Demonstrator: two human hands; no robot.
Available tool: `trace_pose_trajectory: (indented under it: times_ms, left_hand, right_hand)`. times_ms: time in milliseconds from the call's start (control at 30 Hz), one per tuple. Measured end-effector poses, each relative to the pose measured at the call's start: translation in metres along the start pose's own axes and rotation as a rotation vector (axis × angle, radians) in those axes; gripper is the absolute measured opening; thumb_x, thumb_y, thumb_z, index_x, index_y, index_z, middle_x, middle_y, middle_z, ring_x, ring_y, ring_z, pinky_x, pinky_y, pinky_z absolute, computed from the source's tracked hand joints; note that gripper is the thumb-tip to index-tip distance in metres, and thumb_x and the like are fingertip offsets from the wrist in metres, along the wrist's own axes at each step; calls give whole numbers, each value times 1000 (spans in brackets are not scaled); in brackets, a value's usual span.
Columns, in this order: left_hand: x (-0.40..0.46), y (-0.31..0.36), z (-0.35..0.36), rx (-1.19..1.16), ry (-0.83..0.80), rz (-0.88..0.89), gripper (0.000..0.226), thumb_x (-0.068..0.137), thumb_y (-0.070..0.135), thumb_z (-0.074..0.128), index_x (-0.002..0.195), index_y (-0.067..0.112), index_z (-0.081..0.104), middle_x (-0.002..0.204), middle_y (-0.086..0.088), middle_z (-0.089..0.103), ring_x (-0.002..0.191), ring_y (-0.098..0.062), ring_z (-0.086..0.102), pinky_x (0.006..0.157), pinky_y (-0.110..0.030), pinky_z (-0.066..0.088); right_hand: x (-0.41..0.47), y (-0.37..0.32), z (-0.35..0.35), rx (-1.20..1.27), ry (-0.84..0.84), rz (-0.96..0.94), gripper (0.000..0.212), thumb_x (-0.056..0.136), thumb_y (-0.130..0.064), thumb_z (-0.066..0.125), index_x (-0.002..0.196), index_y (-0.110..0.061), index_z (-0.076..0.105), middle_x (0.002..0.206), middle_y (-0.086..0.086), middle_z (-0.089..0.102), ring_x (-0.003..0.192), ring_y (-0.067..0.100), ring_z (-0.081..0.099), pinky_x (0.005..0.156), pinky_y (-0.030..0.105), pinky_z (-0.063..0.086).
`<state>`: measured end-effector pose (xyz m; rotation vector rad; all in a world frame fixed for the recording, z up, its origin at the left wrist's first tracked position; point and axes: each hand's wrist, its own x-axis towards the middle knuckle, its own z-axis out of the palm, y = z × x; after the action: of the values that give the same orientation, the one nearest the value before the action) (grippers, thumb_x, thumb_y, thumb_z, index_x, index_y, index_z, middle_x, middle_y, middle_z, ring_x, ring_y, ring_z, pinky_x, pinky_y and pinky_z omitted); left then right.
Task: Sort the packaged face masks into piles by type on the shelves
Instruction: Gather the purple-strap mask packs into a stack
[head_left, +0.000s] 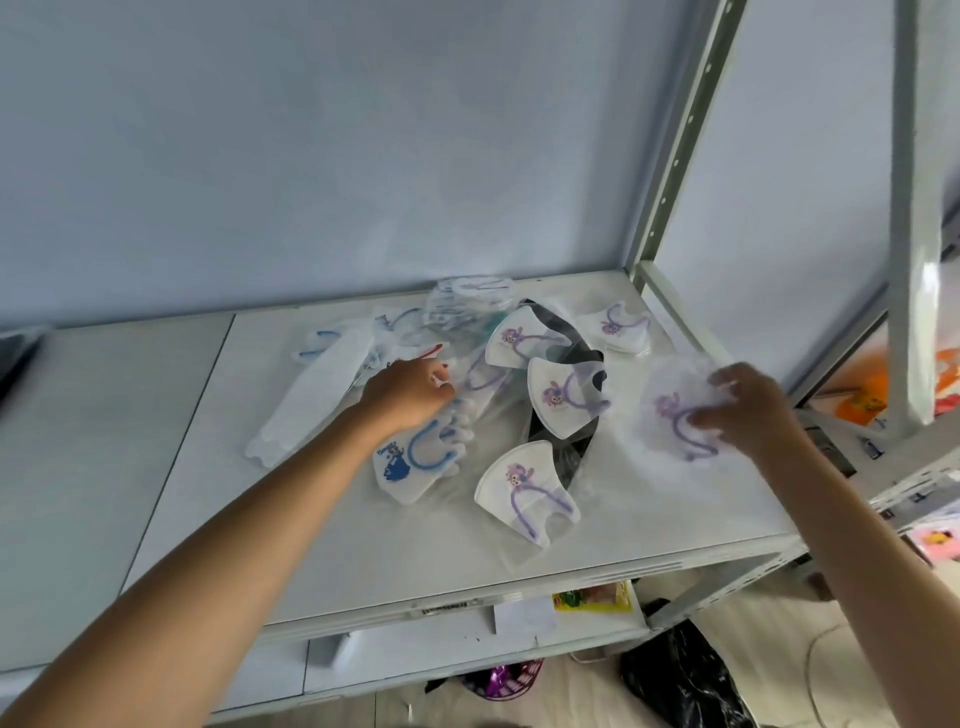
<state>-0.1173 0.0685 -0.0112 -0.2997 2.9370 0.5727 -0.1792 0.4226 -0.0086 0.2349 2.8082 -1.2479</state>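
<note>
Both bare forearms are reaching up-frame over the white shelf (571, 540). At right, the right hand (748, 410) is pinching a blurred purple-print mask packet (675, 415). Mid-frame, the left hand (410, 397) is curling its fingers into the mask pile (498, 374), its hold unclear.

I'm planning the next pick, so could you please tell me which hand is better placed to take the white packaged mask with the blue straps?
Left, probably: the left hand sits just above that blue-strapped mask, while the right hand already holds a purple-strapped mask.
</note>
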Motion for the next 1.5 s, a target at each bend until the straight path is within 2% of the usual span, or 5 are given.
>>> trace_pose_trajectory:
  times_ms: [300, 567, 800, 1033, 1500]
  left_hand:
    - [-17, 27, 8, -881, -110, 88, 34, 101, 45, 36, 104, 21, 60, 100, -2, 67, 95, -19, 61, 85, -33, 49]
    - [-34, -9, 22, -977, -131, 88, 58, 86, 60, 52, 116, 11, 64, 96, -5, 69, 83, -14, 63, 71, -21, 49]
    - [-35, -18, 31, -904, -124, 96, 10, 87, 15, 68, 96, 11, 68, 95, -13, 68, 87, -16, 60, 79, -26, 45]
    - [-24, -28, 26, -853, 18, -18, 16, 91, 18, 59, 107, 19, 57, 101, -2, 67, 92, -18, 63, 78, -29, 48]
    - [-7, -28, 8, -905, 157, -64, 27, 87, 11, 59, 113, 13, 57, 93, 3, 63, 82, -13, 59, 64, -22, 44]
  right_hand:
    - [-61, -82, 44, 346, -344, -318, 50, 63, 13, 77, 100, -14, 56, 104, 8, 57, 90, 17, 52, 67, 19, 45]
    - [-74, -80, 114, 303, -386, -118, 55, 64, -4, 84, 107, -14, 52, 93, 1, 56, 87, 20, 57, 79, 34, 50]
    - [-73, -66, 136, 341, -403, -81, 52, 67, -19, 85, 106, -12, 51, 93, 2, 57, 91, 25, 58, 78, 36, 50]
    - [-78, -24, 123, -784, -151, -165, 69, 77, -66, 59, 123, -16, 47, 121, 5, 51, 114, 24, 48, 90, 35, 41]
    - [-90, -66, 87, 28, -151, -388, 29, 70, -27, 82, 86, -22, 59, 72, -2, 64, 66, 18, 57, 64, 31, 45]
